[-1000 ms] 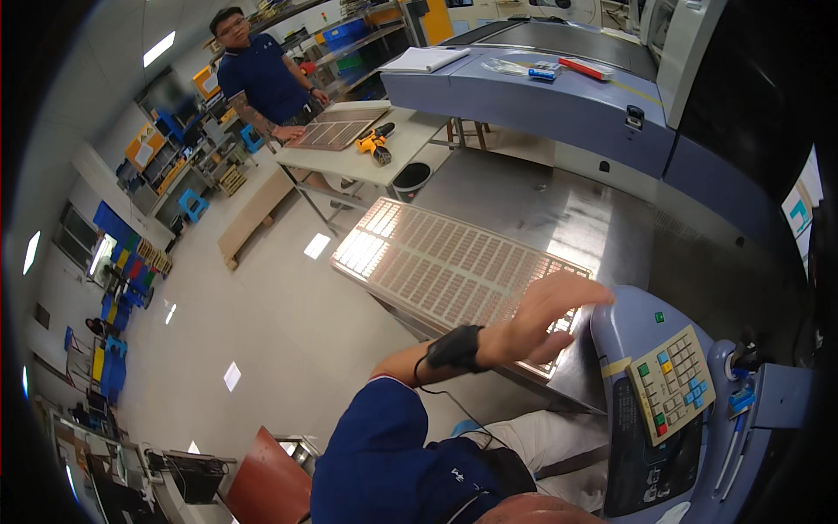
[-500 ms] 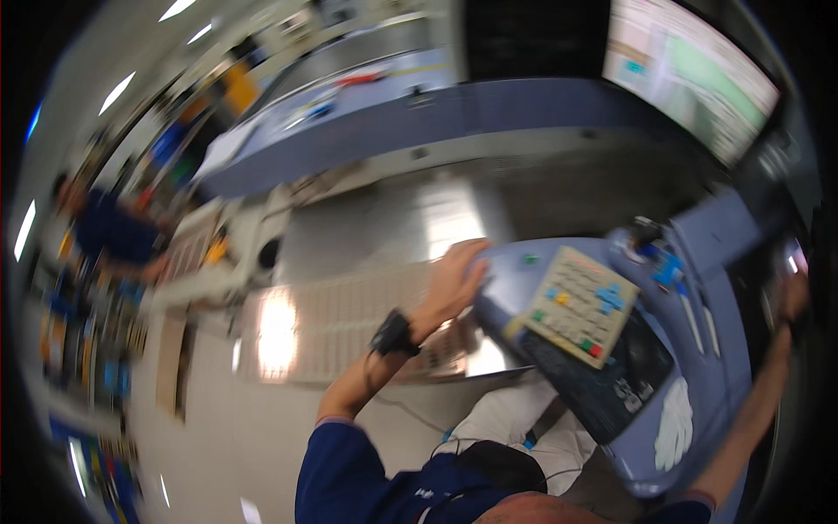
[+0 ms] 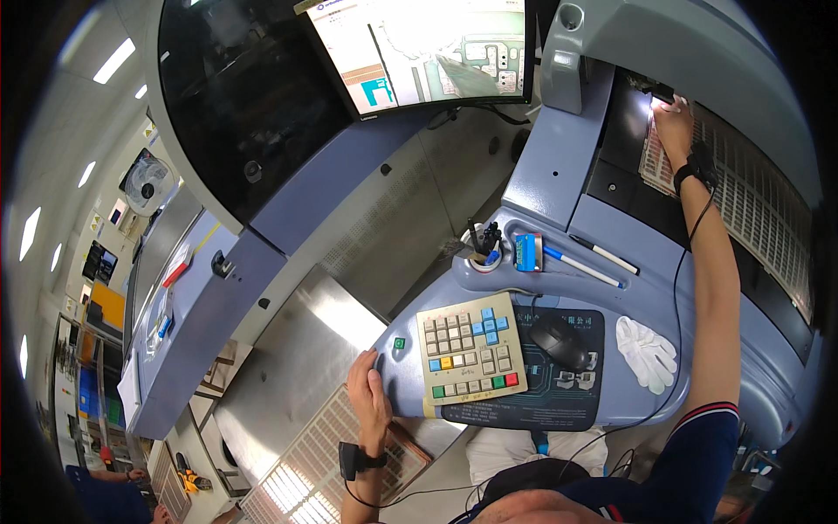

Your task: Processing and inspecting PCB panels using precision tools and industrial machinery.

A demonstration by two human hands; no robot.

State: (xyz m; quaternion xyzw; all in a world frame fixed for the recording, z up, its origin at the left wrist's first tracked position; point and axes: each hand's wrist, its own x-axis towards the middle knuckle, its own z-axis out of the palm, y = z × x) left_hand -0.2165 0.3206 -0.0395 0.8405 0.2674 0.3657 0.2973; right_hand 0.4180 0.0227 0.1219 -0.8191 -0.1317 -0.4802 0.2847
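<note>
My left hand point(image 3: 370, 397) rests at the left edge of the blue-grey console point(image 3: 410, 349), fingers stretched out and nothing held. Just below it a circuit board panel point(image 3: 323, 437) with a grid of small rectangles lies on a metal table. At the far right my right hand point(image 3: 674, 131) is under a machine head beside a bright light, over a reddish board panel point(image 3: 655, 166). Its fingers look curled together; whatever they hold is hidden. A monitor point(image 3: 428, 57) shows an enlarged board pattern and a grey pointed shape. Each wrist wears a black strap.
On the console are a beige keypad point(image 3: 471, 349), black mouse point(image 3: 559, 342), mouse mat point(image 3: 567, 397), white glove point(image 3: 646, 354), pens point(image 3: 583, 266) and a pen cup point(image 3: 484, 249). A cord point(image 3: 676, 332) trails along my right arm. Another person's sleeve point(image 3: 113, 498) shows lower left.
The view has swung to the right and steadied. My right hand has come forward from the far right edge to the lit spot under the machine head. The left stays at the console's edge.
</note>
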